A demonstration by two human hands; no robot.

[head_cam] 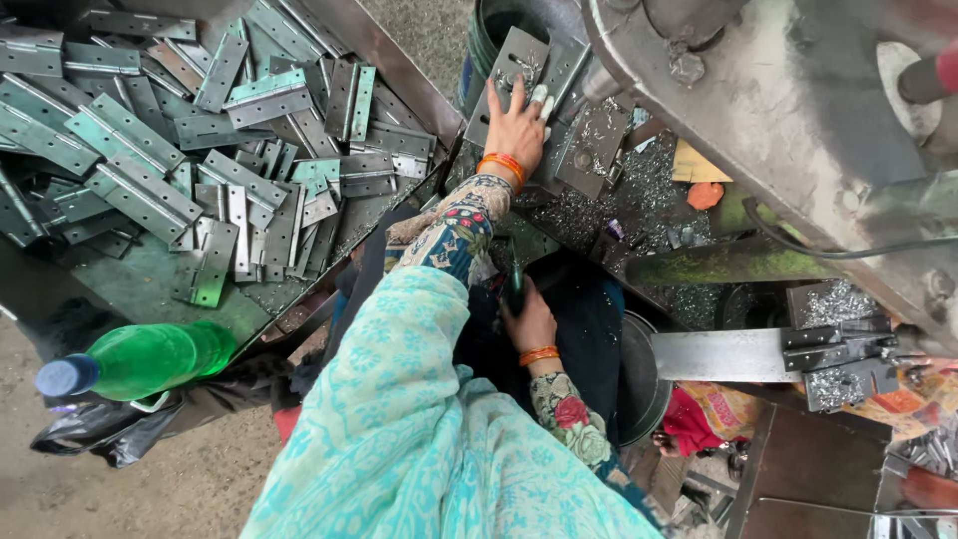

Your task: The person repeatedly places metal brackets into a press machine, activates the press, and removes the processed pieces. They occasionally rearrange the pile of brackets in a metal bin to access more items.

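The left hand (517, 122) lies flat with fingers spread, palm down on a grey metal hinge plate (521, 62) that leans at the twelve o'clock edge of the view; pale tape wraps two fingertips, and an orange bangle sits at the wrist. Just beside it, toward three o'clock, a second drilled plate (593, 146) rests among bright metal shavings (639, 195).

The right hand (529, 321) is near the centre, at six o'clock from the left one, fingers curled shut around a dark green handle (515, 287) that stands up out of its grip; it too wears an orange bangle above a flowered sleeve.

Out at ten o'clock, a tray (150, 289) holds a loose heap of folded hinges (200, 140), some tinted green. At eight o'clock a green plastic bottle (140, 359) with a blue cap lies on its side over a black bag (100, 429). From one to three o'clock looms the worn body of a press machine (788, 120), and at four o'clock a flat steel bar (718, 354) meets a clamp (843, 359) dusted with shavings.
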